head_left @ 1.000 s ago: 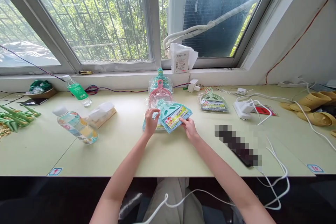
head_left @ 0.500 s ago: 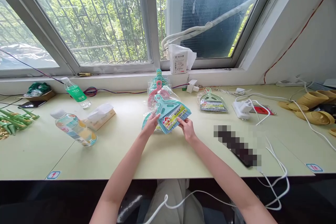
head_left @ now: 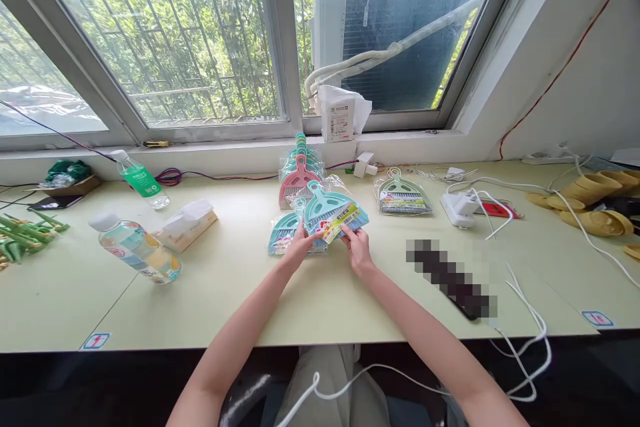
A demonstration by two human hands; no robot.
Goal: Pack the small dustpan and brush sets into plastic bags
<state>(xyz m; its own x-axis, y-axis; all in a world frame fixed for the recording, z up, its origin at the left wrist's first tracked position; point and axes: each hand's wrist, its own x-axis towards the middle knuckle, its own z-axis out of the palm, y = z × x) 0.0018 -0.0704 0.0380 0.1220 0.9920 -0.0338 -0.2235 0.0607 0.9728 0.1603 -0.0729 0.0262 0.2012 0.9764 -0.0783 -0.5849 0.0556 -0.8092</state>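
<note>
Turquoise dustpan-and-brush set (head_left: 325, 203) in clear wrap, held in 2 hands just above the table (head_left: 225, 303), mid-scene; handle points far and slightly left, bristle edge near.

Left hand (head_left: 301, 248): closed on the near-left corner, thumb over the label. Right hand (head_left: 358, 248): closed on the near-right edge, thumb on top, other fingers partly hidden.

Second turquoise set (head_left: 281, 235) lies under and left of the held set; cannot tell whether the 2 touch. Pink dustpan set (head_left: 296, 187) farther off, at the near end of a row of green handles (head_left: 301, 143). Light-green dustpan set (head_left: 403, 199) lies apart, right.

Handling, my judgement: grip the stiff pan rim through the film, since loose wrap alone would likely slip. Keep both thumbs light so the label doesn't crease. Hold it level; a dipped left corner could snag the lower wrapper. Turn with 2 hands together, clear of the pink set.
</note>
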